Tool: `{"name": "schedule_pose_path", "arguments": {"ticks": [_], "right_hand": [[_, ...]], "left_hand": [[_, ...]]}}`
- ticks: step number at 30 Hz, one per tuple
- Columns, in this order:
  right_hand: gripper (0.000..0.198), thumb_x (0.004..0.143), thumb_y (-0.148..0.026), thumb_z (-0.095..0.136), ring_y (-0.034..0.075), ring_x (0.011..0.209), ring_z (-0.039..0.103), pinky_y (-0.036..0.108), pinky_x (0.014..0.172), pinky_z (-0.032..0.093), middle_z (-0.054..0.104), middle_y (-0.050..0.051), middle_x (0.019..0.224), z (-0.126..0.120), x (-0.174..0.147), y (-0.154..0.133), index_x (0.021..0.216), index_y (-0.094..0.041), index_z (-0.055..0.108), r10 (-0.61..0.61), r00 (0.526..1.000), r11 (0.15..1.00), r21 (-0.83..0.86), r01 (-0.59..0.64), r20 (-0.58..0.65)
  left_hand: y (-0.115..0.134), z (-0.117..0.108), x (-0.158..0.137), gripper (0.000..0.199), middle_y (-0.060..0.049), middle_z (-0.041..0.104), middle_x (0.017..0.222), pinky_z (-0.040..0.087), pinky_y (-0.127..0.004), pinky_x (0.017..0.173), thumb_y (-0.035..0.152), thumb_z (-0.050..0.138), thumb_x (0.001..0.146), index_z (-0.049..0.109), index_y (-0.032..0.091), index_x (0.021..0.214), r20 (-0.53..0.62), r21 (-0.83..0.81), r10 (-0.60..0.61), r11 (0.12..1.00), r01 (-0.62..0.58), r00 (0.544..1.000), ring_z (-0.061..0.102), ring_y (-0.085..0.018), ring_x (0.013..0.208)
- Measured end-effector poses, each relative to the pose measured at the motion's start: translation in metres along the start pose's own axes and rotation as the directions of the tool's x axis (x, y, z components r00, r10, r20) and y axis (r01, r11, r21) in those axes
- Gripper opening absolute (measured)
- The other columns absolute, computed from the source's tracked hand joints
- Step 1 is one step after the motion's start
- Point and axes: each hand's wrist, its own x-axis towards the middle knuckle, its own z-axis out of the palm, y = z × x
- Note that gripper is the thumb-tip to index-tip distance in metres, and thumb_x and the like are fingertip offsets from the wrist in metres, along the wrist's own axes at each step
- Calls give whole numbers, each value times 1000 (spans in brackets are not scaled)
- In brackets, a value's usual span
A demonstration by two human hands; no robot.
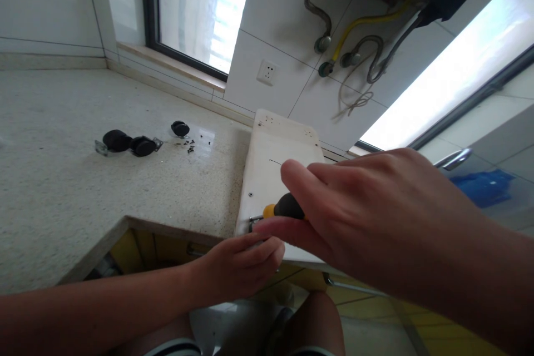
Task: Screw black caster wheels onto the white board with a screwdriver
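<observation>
My right hand (350, 206) is closed round the black and yellow handle of a screwdriver (287, 207). Its shaft points left toward a small metal piece (252, 223) at the near corner of a white board (283, 144). Just below that corner, my left hand (254, 264) has its fingers curled together by the metal piece; what they hold is hidden. A screw (251, 194) shows in the board above the metal piece. Small holes mark the board's far end.
Two black casters (144, 146) with metal plates lie together on the speckled counter (200, 189). Another caster (180, 128) stands beside several loose screws (191, 147). Hoses (354, 22) hang on the tiled wall near a socket (267, 72). Cabinet drawers with handles (354, 285) are below.
</observation>
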Motion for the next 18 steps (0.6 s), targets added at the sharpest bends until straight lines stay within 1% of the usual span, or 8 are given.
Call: {"name": "schedule_pose_path", "arguments": {"ticks": [4,6,8,10,12,14,17,18], "right_hand": [[21,102,-36,68,12,49,47,26,48,22,65,-4,80,-4,-2,5,111,-26,51,-84,993,959,278,60,78],[14,109,-37,57,13,48,46,27,49,21,61,-5,70,-2,-3,4,106,-25,52,-80,992,967,248,54,97],[34,114,-51,47,16,45,38,30,50,14,51,-3,58,0,-3,1,94,-25,52,-6,997,996,87,-1,74],[35,111,-55,52,16,46,37,31,50,12,55,-2,61,1,-3,1,95,-24,55,24,999,999,41,-26,40],[21,101,-36,70,14,50,47,28,48,18,66,-2,80,-1,-3,3,111,-24,56,-46,997,981,193,33,67],[35,93,-20,75,11,53,51,24,48,22,69,-4,89,-4,-2,5,120,-26,54,-138,985,936,339,95,106],[16,104,-36,68,12,47,31,28,50,15,58,-5,66,-4,2,3,104,-25,57,-81,986,974,219,48,145],[26,108,-47,61,12,48,19,30,52,12,52,-5,59,-4,3,2,95,-25,57,-23,991,991,133,5,135]], "left_hand": [[-2,-3,4,13,-8,76,137,39,-40,140,12,69,104,81,16,107,-12,4,12,1000,-12,1000,63,-20,137],[-3,-4,5,13,-8,76,138,38,-40,141,13,68,104,81,16,108,-7,14,10,1000,-10,1000,63,-20,139],[-3,-4,5,12,-7,77,138,39,-38,140,15,69,104,81,18,106,3,24,9,1000,-9,1000,63,-20,137],[-3,-3,4,12,-7,77,137,40,-38,140,15,69,104,81,18,107,-4,21,9,1000,-9,1000,64,-19,135],[-3,-2,4,13,-8,76,138,40,-40,140,14,69,104,80,16,108,-12,12,17,1000,-17,1000,64,-20,135],[-3,-2,3,13,-9,76,137,38,-41,141,13,68,104,80,15,107,-13,4,22,1000,-21,1000,64,-21,135],[-2,-3,3,13,-8,76,134,40,-39,139,13,68,104,80,16,107,-5,10,18,1000,-18,1000,65,-19,131],[-2,-3,3,12,-8,76,135,41,-39,138,13,69,104,80,17,107,2,17,19,1000,-19,1000,65,-19,131]]}}
